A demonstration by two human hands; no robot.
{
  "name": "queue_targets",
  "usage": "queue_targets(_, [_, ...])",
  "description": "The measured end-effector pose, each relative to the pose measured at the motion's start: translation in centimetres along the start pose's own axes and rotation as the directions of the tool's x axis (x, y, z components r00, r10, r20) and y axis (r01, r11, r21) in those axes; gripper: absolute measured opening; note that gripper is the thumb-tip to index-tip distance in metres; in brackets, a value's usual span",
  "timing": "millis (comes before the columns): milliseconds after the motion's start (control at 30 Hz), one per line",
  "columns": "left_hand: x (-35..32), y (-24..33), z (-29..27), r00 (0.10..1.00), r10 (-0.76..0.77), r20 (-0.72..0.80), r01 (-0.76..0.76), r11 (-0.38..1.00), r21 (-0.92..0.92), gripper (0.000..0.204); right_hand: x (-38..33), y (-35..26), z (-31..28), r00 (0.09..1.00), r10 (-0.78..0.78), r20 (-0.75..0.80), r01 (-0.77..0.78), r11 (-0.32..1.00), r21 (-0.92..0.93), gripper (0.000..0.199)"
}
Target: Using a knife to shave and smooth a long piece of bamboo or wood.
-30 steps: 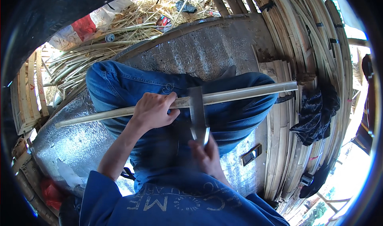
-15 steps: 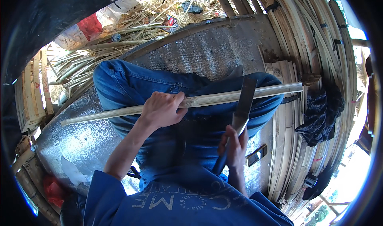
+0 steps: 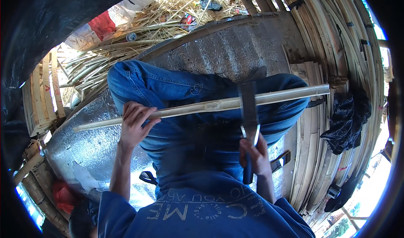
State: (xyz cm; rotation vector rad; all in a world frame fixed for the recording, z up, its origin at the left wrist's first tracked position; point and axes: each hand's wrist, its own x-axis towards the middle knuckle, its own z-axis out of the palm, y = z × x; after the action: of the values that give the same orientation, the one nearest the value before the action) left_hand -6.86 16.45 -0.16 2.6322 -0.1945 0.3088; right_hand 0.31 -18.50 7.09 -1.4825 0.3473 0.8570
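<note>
Left hand point(image 3: 136, 122) is curled snugly round a long, pale, split-bamboo strip point(image 3: 202, 107), right hand point(image 3: 257, 157) is wrapped round the dark handle point(image 3: 248, 175) of a broad grey metal blade point(image 3: 249, 105) crossing over it, and the strip's lying over folded legs in blue jeans point(image 3: 155, 80) on shiny silver foil sheeting point(image 3: 80, 147).

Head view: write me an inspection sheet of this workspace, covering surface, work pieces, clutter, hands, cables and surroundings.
Surface: silvery, crinkled sheet under the seated person.
Work pieces: long, pale bamboo strip across the blue-jeaned legs; broad, dark-bladed knife crossing it in view, contact unclear.
Clutter: black rectangular object partly behind the right wrist; crumpled black plastic bag on the right.
Hands: right hand around the knife's handle; left hand on the strip, firmness unclear.
Cables: nothing seen for certain.
Surroundings: stacked pale strips at right; loose straw-coloured slivers beyond the sheet.
</note>
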Motion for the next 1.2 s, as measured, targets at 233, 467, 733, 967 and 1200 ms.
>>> queue_targets(233, [5.0,2.9,3.0,0.992,0.123,-0.034,-0.126,0.987,-0.103,0.034,0.2,-0.3,-2.8,0.952,0.056,-0.301,0.012,0.975,0.221,0.02])
queue_targets(467, [4.1,2.3,3.5,0.996,0.088,0.02,-0.084,0.986,-0.146,0.036,0.2,0.2,-0.3,0.959,-0.095,-0.267,0.112,0.992,0.049,0.015])
queue_targets(733, [4.7,2.6,3.8,0.993,0.11,0.036,-0.104,0.986,-0.129,0.034,0.2,2.5,2.7,0.981,-0.081,-0.176,0.091,0.995,0.048,0.022])
queue_targets(967, [4.9,2.9,3.7,0.993,0.115,0.03,-0.11,0.987,-0.119,0.035,-0.2,2.1,-1.0,0.934,-0.045,-0.354,0.111,0.979,0.169,0.017])
queue_targets(1200, [4.5,2.4,3.3,0.994,0.103,0.043,-0.099,0.99,-0.104,0.035,-0.9,-0.6,-2.6,0.928,-0.031,-0.372,0.168,0.925,0.341,0.016])
